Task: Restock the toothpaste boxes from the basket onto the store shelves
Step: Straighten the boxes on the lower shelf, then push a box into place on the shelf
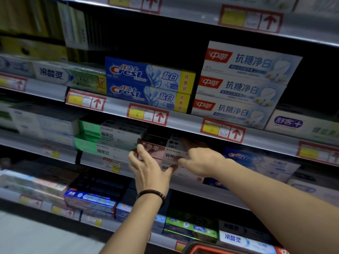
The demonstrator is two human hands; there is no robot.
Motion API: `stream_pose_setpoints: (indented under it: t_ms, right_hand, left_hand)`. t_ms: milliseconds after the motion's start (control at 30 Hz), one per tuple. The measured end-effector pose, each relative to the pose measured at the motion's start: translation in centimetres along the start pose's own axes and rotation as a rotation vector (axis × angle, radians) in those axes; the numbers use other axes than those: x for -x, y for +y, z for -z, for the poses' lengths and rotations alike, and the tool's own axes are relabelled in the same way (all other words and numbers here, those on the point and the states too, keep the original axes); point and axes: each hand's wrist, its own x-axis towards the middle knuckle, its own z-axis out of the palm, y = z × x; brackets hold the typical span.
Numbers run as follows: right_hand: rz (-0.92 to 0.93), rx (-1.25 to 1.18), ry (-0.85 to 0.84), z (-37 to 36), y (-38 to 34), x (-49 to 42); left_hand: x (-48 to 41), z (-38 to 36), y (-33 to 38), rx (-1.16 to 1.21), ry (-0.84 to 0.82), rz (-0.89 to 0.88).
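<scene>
Pink-and-white toothpaste box (156, 150) – the item being stocked – sits at the front edge of the middle shelf (192, 187), on top of a matching box, directly under the rail of the shelf above.

1. Left hand (148, 171): the fingers (140, 153) are spread up the box's left end and the thumb is tucked under its lower front edge, so the box is pinched between them. A dark bead bracelet (152, 194) circles this wrist.
2. Right hand (200, 162): the fingers curl onto the right part of the same box and reach into the shadow above it (motion blur hides the fingertips, so the exact contact cannot be told).

Surroundings:
- Green-and-white boxes (102, 138) stand just left of the held box.
- On the shelf above – two stacked blue boxes (146, 85) and, to their right, three stacked white boxes (238, 85).
- The red rim of a basket (200, 248) shows at the near bottom edge, well below both hands.
</scene>
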Motion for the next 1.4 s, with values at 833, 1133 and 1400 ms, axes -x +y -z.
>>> stream_pose_setpoints:
  t_ms: [833, 1133, 1400]
  right_hand:
    - [0.309, 0.051, 0.375, -2.7, -16.6, -5.4]
    - [0.232, 0.067, 0.21, -2.3, -19.7, -8.5]
    - [0.243, 0.093, 0.259, -3.2, -19.4, -9.3]
  left_hand:
    - [-6.7, 5.5, -7.2, 0.031, 0.087, 0.151]
    - [-7.8, 6.3, -9.4, 0.05, 0.033, 0.107]
    - [-7.5, 5.9, -9.7, 0.075, 0.01, 0.146]
